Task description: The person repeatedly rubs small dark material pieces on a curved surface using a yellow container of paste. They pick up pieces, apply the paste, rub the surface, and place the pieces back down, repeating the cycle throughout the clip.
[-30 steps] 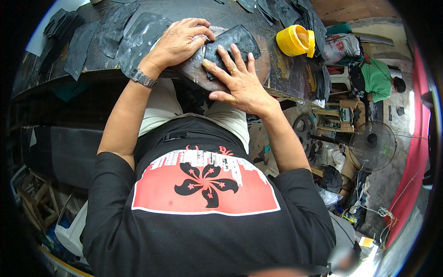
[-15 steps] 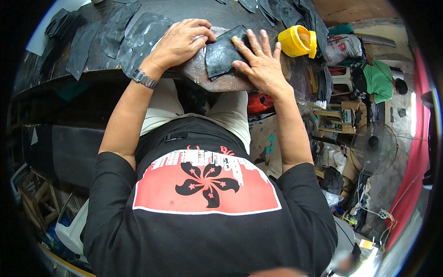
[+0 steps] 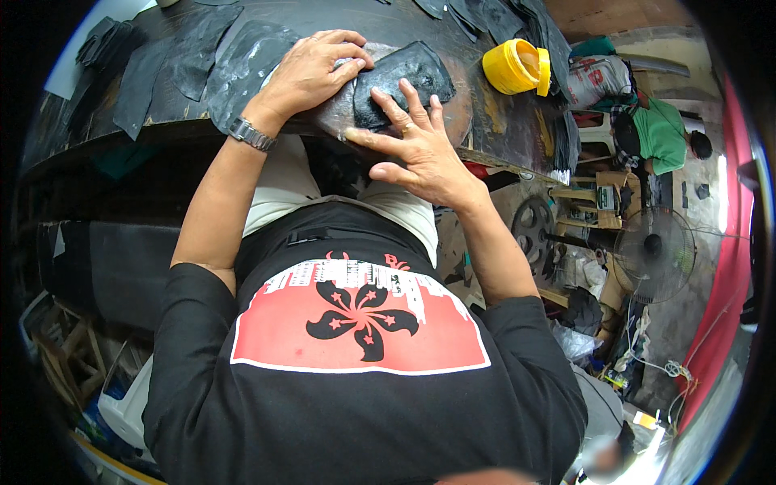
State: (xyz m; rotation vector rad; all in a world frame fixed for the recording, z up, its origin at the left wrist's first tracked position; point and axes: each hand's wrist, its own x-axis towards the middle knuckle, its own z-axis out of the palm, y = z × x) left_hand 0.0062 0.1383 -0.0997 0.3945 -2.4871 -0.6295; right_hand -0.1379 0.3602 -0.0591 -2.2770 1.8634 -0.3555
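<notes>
A black, leather-like piece [image 3: 416, 66] with a shiny surface lies on a smooth brown slab [image 3: 330, 113] at the table's near edge. My left hand [image 3: 319, 69] rests at the slab's left side, its fingers loosely bent and the tips beside the piece's left corner; it grips nothing that I can see. My right hand [image 3: 424, 149] is spread over the piece's near edge, with the forefinger and middle fingertips on or just above the surface. Its thumb points left, off the slab. To the right stands an open yellow tub [image 3: 511, 66], tilted, with its yellow lid beside the mouth.
More flat black pieces [image 3: 246, 69] lie across the table's left, with a stack [image 3: 101, 48] at the far left and others [image 3: 485, 20] at the back right. On the floor to the right stand a fan [image 3: 653, 246] and cardboard boxes. A person in green [image 3: 659, 137] is farther right.
My right hand has drawn back toward me and left, uncovering the piece's right side. The piece has turned and shifted slightly right and away. My left hand has barely moved.
</notes>
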